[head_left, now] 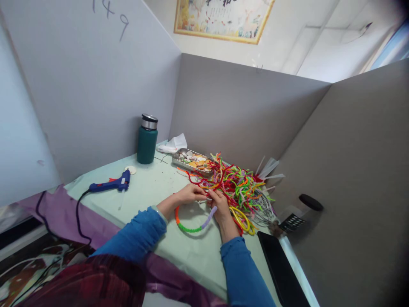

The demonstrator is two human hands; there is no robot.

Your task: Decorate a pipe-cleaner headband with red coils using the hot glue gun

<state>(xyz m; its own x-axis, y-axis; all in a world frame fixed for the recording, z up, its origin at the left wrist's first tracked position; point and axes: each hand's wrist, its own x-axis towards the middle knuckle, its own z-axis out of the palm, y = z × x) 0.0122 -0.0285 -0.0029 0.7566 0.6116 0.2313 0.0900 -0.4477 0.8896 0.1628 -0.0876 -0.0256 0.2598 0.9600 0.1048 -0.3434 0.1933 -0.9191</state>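
Observation:
A curved ring wrapped in orange, green and lilac sections (191,230) hangs or rests below my hands, its lilac end near my right wrist. My left hand (191,194) comes in from the left with its fingertips pinched together at the ring's upper side. Opposite it, my right hand (220,206) has its thumb and fingers closed close to the left fingertips. Something small and pale shows between the two hands, too small to name. Just behind them lies a tangled pile of colourful fuzzy stems (238,187).
A metal tray of small pieces (173,160) and a green bottle (147,144) stand at the back. On the left lies a blue glue gun (110,184) with its cord. A black flat object (281,270) lies at the right edge, beside yellow coils (243,219). Grey partitions surround the table.

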